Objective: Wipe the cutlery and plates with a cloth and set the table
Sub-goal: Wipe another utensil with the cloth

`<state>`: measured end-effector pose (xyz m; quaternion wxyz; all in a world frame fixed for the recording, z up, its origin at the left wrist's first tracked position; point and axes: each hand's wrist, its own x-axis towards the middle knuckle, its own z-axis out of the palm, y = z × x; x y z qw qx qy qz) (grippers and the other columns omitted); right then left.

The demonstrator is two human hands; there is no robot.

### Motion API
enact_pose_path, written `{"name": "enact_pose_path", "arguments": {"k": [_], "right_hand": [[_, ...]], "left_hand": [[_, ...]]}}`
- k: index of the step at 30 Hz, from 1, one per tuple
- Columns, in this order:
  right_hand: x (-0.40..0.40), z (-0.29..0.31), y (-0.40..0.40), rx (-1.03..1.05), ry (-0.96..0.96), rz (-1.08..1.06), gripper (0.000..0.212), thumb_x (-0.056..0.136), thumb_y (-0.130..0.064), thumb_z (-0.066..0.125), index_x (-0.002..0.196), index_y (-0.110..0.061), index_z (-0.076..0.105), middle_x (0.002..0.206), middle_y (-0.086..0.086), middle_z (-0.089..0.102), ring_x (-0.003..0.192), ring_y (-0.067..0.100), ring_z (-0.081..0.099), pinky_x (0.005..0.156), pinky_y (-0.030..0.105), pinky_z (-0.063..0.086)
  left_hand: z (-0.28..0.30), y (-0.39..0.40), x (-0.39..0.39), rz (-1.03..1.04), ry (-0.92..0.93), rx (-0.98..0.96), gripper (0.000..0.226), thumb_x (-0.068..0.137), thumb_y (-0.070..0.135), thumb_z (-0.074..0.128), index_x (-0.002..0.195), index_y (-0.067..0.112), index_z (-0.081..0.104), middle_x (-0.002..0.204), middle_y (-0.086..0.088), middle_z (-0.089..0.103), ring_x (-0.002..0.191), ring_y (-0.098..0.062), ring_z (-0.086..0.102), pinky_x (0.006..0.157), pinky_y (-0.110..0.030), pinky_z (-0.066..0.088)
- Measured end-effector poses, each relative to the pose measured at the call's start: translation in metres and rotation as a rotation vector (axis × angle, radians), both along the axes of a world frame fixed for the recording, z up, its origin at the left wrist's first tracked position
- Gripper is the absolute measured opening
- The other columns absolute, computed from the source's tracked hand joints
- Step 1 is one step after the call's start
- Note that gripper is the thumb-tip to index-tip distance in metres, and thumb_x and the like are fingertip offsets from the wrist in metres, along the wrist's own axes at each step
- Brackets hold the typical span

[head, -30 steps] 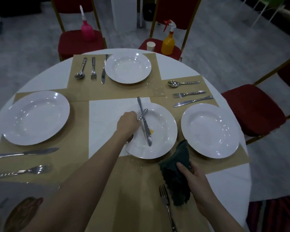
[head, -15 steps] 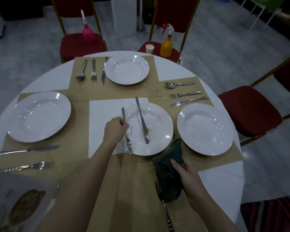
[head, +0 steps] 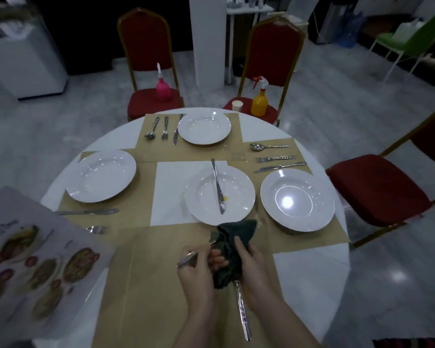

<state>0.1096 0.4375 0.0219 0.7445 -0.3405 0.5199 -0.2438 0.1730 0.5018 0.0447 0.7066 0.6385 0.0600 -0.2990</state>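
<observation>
A dark green cloth (head: 230, 249) sits bunched low in the frame's centre, gripped by the right hand (head: 253, 266). The left hand (head: 199, 270) pinches a spoon (head: 187, 258), its handle pointing lower left, bowl buried in the cloth. Just above, a plate (head: 239, 194) holds a knife (head: 217, 187), lying top to bottom, and a yellow smear.

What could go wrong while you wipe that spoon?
The knife lies loose across the dirty plate, its handle past the far rim; a bump might tip it off. The cloth hangs over the fork and could drag it. The spoon could slip from the left hand.
</observation>
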Motion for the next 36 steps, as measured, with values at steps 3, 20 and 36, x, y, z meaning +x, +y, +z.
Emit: {"name": "enact_pose_path", "arguments": {"k": [3,20,36], "right_hand": [[-0.010,0.009,0.002,-0.009,-0.024,0.010,0.027,0.096,-0.020,0.059,0.104,0.005,0.066,0.089,0.024,0.071,0.073,0.027,0.066,0.060,0.028,0.054],[-0.012,0.012,-0.005,-0.204,0.106,0.179,0.016,0.088,-0.016,0.069,0.102,-0.008,0.069,0.090,0.010,0.076,0.086,0.025,0.072,0.078,0.036,0.058],[0.012,0.018,-0.056,-0.163,0.113,0.058,0.018,0.088,-0.016,0.070,0.101,-0.005,0.066,0.090,0.011,0.073,0.084,0.026,0.070,0.071,0.032,0.056]], "left_hand": [[0.005,0.009,-0.024,-0.019,-0.003,-0.011,0.013,0.090,0.004,0.058,0.077,0.000,0.057,0.064,-0.014,0.064,0.048,-0.016,0.054,0.045,-0.027,0.045],[0.000,0.043,-0.006,-0.749,-0.337,0.174,0.028,0.100,0.012,0.046,0.074,0.002,0.055,0.055,-0.008,0.062,0.044,-0.021,0.048,0.045,-0.028,0.040],[0.019,0.025,-0.003,-0.761,-0.328,0.176,0.024,0.096,0.013,0.046,0.074,0.008,0.053,0.053,-0.002,0.059,0.041,-0.017,0.037,0.042,-0.023,0.028]]}}
